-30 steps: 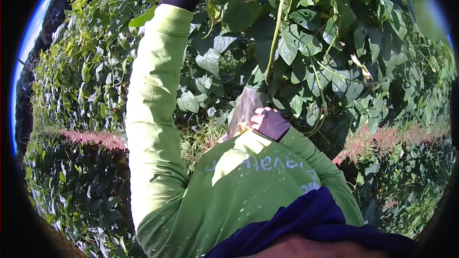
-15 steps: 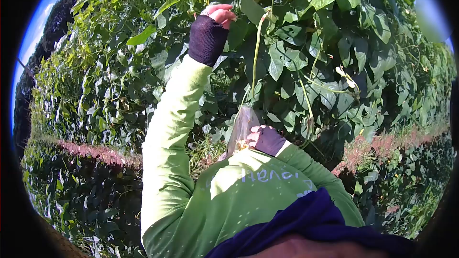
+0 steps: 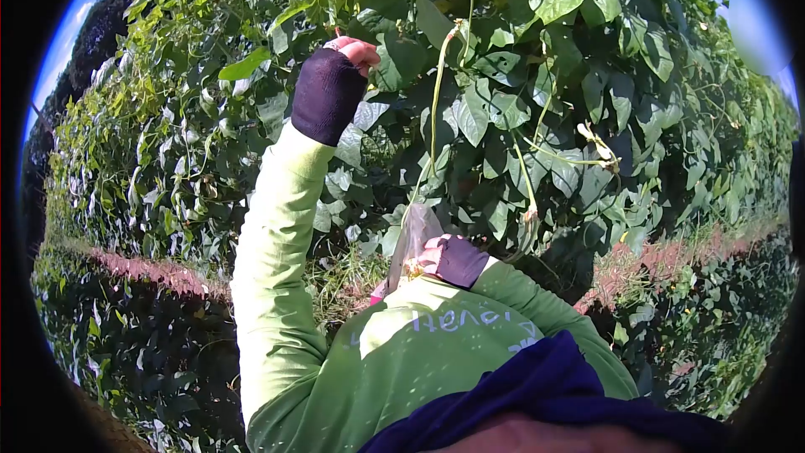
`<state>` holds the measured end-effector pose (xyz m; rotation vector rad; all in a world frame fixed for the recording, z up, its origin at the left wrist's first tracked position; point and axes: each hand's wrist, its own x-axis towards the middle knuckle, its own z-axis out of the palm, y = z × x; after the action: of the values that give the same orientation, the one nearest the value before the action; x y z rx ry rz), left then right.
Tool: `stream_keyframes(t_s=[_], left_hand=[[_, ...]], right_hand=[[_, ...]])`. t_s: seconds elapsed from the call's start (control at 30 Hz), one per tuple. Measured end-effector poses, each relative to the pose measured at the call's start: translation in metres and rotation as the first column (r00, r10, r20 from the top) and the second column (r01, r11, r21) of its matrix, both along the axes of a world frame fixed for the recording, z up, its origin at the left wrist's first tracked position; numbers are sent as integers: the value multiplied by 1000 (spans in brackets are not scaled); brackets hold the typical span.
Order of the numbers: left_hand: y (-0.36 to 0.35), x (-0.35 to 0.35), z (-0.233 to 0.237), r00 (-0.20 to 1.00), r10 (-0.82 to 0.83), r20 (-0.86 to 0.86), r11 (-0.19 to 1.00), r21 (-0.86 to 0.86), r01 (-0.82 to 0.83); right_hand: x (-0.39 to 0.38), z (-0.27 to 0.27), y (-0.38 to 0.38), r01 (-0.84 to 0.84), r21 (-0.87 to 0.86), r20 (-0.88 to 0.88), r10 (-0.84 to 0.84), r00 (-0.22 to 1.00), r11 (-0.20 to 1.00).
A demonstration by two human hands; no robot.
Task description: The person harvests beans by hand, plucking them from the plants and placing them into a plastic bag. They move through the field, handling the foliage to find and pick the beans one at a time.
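My left hand, in a dark fingerless glove, is raised in front of the leafy vines. Its fingers are curled in, and their far side is hidden, so I cannot make out what is between them. To its right hangs a long, thin green bean pod. Low against my chest, my right hand, gloved the same way, is closed on the edge of a clear plastic bag. Something pale yellowish shows at the bag's lower part, too small to name.
Dense climbing foliage fills the view ahead. Further right are a pale, withered-looking flower or pod and another thin hanging stem or pod. Reddish soil shows on both sides, with low plants nearer me.
My left hand has moved down and to the left, its fingers more curled. The right hand and bag sit slightly lower and further left, as the whole view has shifted a little.
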<state>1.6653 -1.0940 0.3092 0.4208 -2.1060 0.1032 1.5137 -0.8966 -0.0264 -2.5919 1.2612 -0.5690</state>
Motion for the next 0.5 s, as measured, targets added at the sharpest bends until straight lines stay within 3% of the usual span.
stream_keyframes(t_s=[0.03,0.07,0.1,0.13,0.2,0.27,0.3,0.33,0.37,0.4,0.5], left_hand=[[5,5,-1,1000,-9,-1,999,52,9],[10,11,-3,1000,-20,-6,995,102,21],[13,18,-8,998,-55,-3,989,136,55],[22,24,-16,993,-116,-23,963,241,118],[37,37,-43,964,-263,37,900,370,231],[56,50,-93,904,-410,121,738,627,251],[74,58,-106,893,-450,30,459,866,202],[76,64,-147,872,-488,-45,352,904,243],[76,71,-163,778,-586,225,534,829,163],[80,76,-187,721,-595,356,633,760,147],[89,91,-234,708,-409,575,789,613,-41]], right_hand=[[2,41,2,-70,-143,-83,58,995,987],[2,77,6,-70,-141,-90,58,994,988],[0,115,11,-159,47,184,147,972,986],[-1,155,16,-285,202,457,167,874,937],[-6,241,28,-319,167,450,215,867,933],[-14,327,46,-199,48,390,165,906,979],[-15,365,52,-62,-91,288,86,954,994],[-14,400,55,61,-237,192,-15,981,970],[-10,434,54,164,-347,110,-134,985,924],[-9,463,50,248,-459,39,-259,965,853],[-54,532,17,424,-696,-12,-599,800,580]])
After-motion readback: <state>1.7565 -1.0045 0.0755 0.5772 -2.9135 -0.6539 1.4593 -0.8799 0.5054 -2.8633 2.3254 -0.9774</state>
